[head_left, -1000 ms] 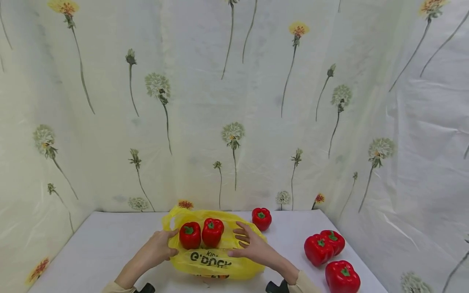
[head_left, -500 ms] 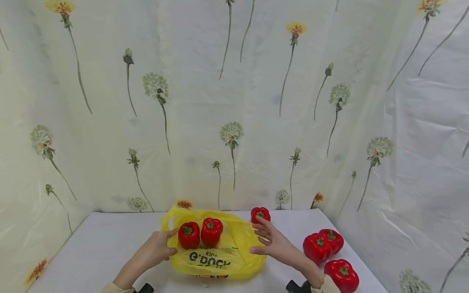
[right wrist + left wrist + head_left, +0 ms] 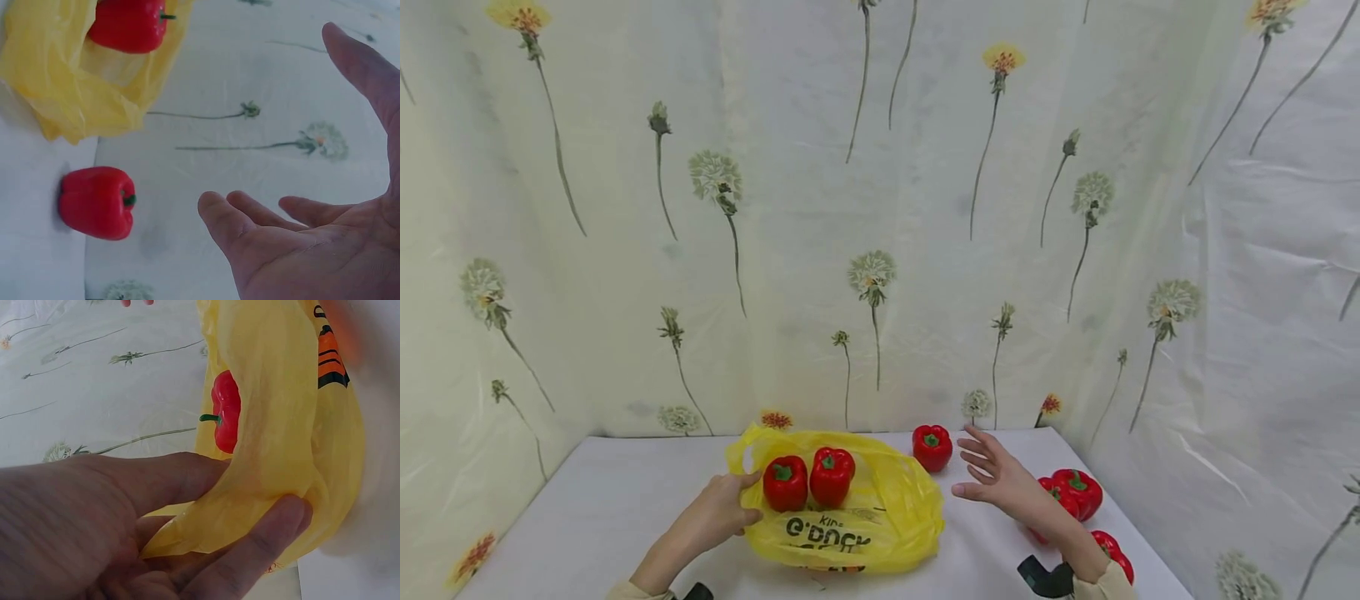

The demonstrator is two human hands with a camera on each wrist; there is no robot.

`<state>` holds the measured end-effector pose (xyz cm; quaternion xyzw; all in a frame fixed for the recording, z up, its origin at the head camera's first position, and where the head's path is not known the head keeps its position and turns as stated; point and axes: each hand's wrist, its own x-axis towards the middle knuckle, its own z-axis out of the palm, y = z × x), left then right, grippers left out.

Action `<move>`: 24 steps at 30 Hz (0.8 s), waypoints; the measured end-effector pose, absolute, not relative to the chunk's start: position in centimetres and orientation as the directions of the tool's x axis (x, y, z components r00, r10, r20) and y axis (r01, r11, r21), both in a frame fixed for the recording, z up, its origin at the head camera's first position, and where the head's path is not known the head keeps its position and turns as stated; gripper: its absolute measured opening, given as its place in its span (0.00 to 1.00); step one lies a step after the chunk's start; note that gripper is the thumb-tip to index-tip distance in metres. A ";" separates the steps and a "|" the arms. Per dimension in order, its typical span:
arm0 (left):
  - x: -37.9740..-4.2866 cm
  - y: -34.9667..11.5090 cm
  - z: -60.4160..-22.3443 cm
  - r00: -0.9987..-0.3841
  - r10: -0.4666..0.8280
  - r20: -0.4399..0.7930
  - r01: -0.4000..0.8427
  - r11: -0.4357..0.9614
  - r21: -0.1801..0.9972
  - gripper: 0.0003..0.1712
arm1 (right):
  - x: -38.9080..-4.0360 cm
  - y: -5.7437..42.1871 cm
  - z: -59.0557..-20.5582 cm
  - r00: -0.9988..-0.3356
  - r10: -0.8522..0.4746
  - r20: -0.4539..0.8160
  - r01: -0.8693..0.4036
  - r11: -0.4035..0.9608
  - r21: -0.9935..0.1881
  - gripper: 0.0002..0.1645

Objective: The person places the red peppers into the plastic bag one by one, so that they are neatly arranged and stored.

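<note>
Here we are: our left hand [image 3: 721,506] pinches the left edge of the yellow bag [image 3: 906,521], thin plastic caught in its fingers, and two red peppers [image 3: 786,483] sit in the bag's mouth. Our right hand [image 3: 1006,482] is empty, thumb and fingers spread apart, just beside the lone pepper [image 3: 932,448] near the back of the worktop [image 3: 640,483]. For a clean pick-up, we'd cup that one round its sides, clear of the stem [image 3: 129,200], while the left pinch keeps the mouth wide (thin plastic loves to fold in). And mind the right forearm [image 3: 1067,533]! It partly hides the other peppers [image 3: 1081,493]; touching or not, we can't tell, so a raised elbow seems wise.
</note>
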<state>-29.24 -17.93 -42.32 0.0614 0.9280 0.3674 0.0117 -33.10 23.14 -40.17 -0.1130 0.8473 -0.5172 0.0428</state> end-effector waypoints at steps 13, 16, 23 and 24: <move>-29.4 -18.1 -42.5 -0.993 0.121 0.019 0.102 0.727 0.679 0.37 | -34.5 26.1 -39.9 -0.978 -0.205 0.042 -0.135 0.467 -0.874 0.61; -29.4 -18.1 -42.5 -0.992 0.122 0.022 0.105 0.728 0.677 0.36 | -34.9 26.4 -40.0 -0.981 -0.181 0.065 -0.145 0.480 -0.865 0.62; -29.4 -18.1 -42.5 -0.992 0.123 0.027 0.108 0.723 0.682 0.36 | -35.2 26.4 -40.4 -0.985 -0.161 0.064 -0.135 0.484 -0.865 0.62; -29.3 -18.1 -42.5 -0.992 0.124 0.028 0.109 0.723 0.682 0.36 | -35.2 26.4 -40.5 -0.985 -0.162 0.063 -0.135 0.479 -0.867 0.62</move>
